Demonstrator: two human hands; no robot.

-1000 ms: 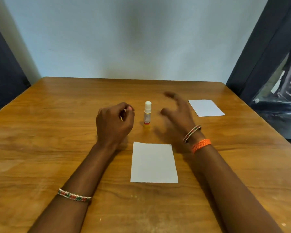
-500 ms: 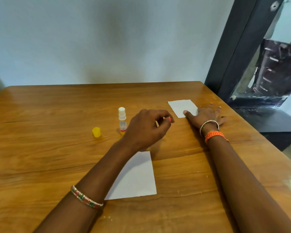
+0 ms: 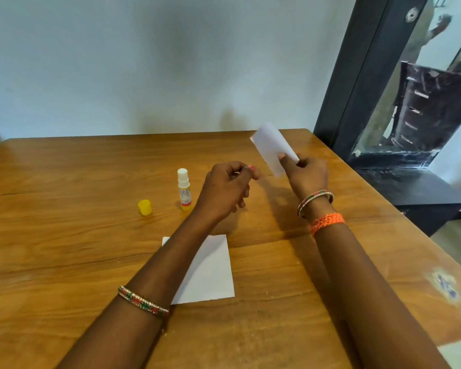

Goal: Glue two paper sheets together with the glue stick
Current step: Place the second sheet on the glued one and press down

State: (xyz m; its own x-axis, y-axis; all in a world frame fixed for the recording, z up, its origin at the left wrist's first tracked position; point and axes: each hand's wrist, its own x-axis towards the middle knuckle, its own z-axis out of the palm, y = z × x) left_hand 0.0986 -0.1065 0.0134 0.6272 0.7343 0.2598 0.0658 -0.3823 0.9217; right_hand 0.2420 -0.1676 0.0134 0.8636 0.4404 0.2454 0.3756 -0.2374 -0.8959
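A white paper sheet (image 3: 210, 272) lies flat on the wooden table (image 3: 64, 235), partly under my left forearm. My right hand (image 3: 308, 174) holds a second, smaller white sheet (image 3: 270, 145) lifted off the table, pinched between thumb and fingers. My left hand (image 3: 225, 190) hovers loosely curled over the table, between the glue stick and the raised sheet, with nothing seen in it. The uncapped glue stick (image 3: 184, 189) stands upright left of my left hand. Its yellow cap (image 3: 144, 207) sits apart, further left.
The table's right edge (image 3: 410, 225) borders a dark door frame (image 3: 362, 75) and a glass panel. A pale wall stands behind the table's far edge. A worn patch (image 3: 446, 286) marks the wood near the right edge.
My right hand has picked the small sheet up from the table's far right and raised it. My left hand stays curled near the glue stick. The view shifted slightly.
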